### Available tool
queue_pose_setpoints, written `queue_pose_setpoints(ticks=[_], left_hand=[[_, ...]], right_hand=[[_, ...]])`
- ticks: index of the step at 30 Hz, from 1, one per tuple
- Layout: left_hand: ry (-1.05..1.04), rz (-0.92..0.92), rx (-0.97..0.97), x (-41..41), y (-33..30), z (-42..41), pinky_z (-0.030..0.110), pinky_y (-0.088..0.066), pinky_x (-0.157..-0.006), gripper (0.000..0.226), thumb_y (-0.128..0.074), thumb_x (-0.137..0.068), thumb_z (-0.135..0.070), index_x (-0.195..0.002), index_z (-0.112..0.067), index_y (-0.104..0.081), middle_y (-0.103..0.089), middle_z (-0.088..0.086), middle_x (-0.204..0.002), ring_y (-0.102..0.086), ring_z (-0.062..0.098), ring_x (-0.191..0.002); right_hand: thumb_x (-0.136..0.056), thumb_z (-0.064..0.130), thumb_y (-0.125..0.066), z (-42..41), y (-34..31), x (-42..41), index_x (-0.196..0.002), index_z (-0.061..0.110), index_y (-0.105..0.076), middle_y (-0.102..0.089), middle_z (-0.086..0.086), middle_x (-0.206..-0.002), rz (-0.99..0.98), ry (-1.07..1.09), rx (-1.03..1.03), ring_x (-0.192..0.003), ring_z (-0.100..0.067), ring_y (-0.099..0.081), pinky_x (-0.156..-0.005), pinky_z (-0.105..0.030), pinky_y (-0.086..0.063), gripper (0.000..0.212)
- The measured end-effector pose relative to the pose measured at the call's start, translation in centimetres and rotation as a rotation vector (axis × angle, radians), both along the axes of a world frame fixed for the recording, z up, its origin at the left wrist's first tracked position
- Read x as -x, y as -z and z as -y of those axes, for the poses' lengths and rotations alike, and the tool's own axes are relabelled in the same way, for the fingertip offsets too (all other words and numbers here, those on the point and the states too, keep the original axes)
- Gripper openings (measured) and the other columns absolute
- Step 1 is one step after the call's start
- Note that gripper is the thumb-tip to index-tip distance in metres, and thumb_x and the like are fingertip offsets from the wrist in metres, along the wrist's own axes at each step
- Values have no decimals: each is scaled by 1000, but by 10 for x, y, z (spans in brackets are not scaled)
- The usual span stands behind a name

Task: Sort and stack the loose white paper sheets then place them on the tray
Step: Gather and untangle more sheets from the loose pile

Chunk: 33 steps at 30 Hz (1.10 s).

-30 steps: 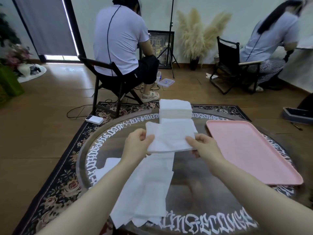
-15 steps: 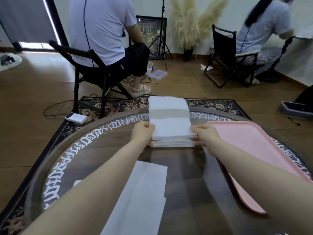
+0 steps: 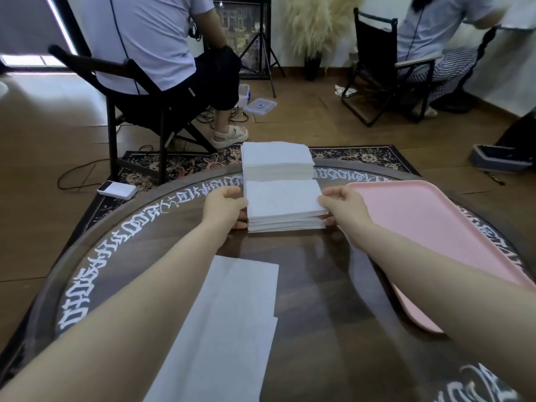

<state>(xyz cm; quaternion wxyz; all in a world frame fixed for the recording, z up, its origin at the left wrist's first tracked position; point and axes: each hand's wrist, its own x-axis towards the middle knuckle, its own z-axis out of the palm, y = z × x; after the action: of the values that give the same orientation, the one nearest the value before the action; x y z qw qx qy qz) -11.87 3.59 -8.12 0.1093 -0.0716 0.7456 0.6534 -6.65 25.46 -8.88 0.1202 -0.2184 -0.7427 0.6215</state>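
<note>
Small stack of white sheets (image 3: 285,206) sits on the round desk (image 3: 316,285), just left of the pink tray (image 3: 429,227). Left hand (image 3: 224,206) grips the stack's left edge, thumb on top, fingers curled beneath. Right hand (image 3: 342,207) grips its right edge likewise. Fingertips of both are hidden under the paper. Taller stack (image 3: 277,161) stands just behind the small stack. Loose sheets (image 3: 229,329) lie nearer, their lower ends cut off by the frame. White lettering rings the desk rim; not legible.
</note>
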Motion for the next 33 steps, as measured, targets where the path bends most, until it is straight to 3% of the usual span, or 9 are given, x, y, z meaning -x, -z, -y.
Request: queue_pose_setpoints(ticks=[8,16,19,21,23,25,27,29,33], left_hand=[[-31,0,-26,-4,1,0,25,-54,-51,39,-55,-94,0,-132,-8,-52,-67,4,-84,-62,13,-60],[-64,-11,-31,-6,0,1,26,-54,-50,35,-56,-93,1,-127,-7,-56,-66,6,-86,-60,13,-58],[-56,-23,2,-7,1,3,32,-56,-57,30,-56,-94,-3,-123,-7,-59,-66,5,-85,-62,15,-60],[-30,-129,141,-10,1,7,39,-56,-66,26,-54,-97,-18,-121,-12,-63,-67,2,-86,-63,19,-68],[98,-342,489,-15,2,13,40,-52,-81,35,-51,-97,-43,-125,-24,-61,-66,-4,-101,-63,19,-91],[311,-486,856,-22,6,17,39,-46,-91,59,-53,-90,-61,-140,-32,-46,-57,-5,-119,-54,18,-112],[441,-560,1090,-26,10,16,38,-44,-93,71,-57,-87,-61,-148,-33,-33,-51,-1,-124,-47,21,-120],[439,-608,1152,-27,14,13,36,-44,-91,65,-59,-91,-49,-148,-33,-32,-52,0,-123,-45,23,-121],[415,-583,1108,-27,11,13,38,-43,-90,60,-59,-94,-37,-148,-33,-32,-54,1,-121,-46,24,-120]], right_hand=[[-91,6,-63,-1,2,-1,-86,21,-55,-57,0,-87,-10,-45,-52,-71,-14,-56,-44,-20,-47,17],[-91,7,-63,2,2,-4,-91,18,-57,-56,-1,-82,0,-62,-55,-72,-16,-55,-59,-32,-47,12],[-90,10,-64,2,1,-5,-92,18,-57,-56,-2,-89,2,-25,-40,-74,-18,-56,-64,-40,-50,11],[-89,14,-68,0,0,-9,-101,16,-58,-56,0,-92,-21,-20,-117,-84,-19,-58,-75,-44,-53,15],[-85,24,-75,-5,1,-16,-112,16,-58,-58,0,-104,-30,-123,-272,-94,-17,-58,-88,-40,-51,33],[-77,28,-83,-9,1,-25,-127,20,-54,-55,-3,-121,-1,-315,-406,-105,-17,-59,-94,-38,-50,59],[-74,26,-85,-9,5,-33,-140,25,-46,-48,-2,-131,38,-440,-628,-115,-19,-54,-100,-38,-45,76],[-80,20,-79,-4,10,-36,-142,28,-44,-45,-1,-133,3,-422,-758,-120,-18,-49,-103,-37,-42,72],[-86,10,-69,8,10,-37,-141,23,-46,-44,-2,-135,-29,-340,-763,-120,-20,-49,-99,-38,-45,61]])
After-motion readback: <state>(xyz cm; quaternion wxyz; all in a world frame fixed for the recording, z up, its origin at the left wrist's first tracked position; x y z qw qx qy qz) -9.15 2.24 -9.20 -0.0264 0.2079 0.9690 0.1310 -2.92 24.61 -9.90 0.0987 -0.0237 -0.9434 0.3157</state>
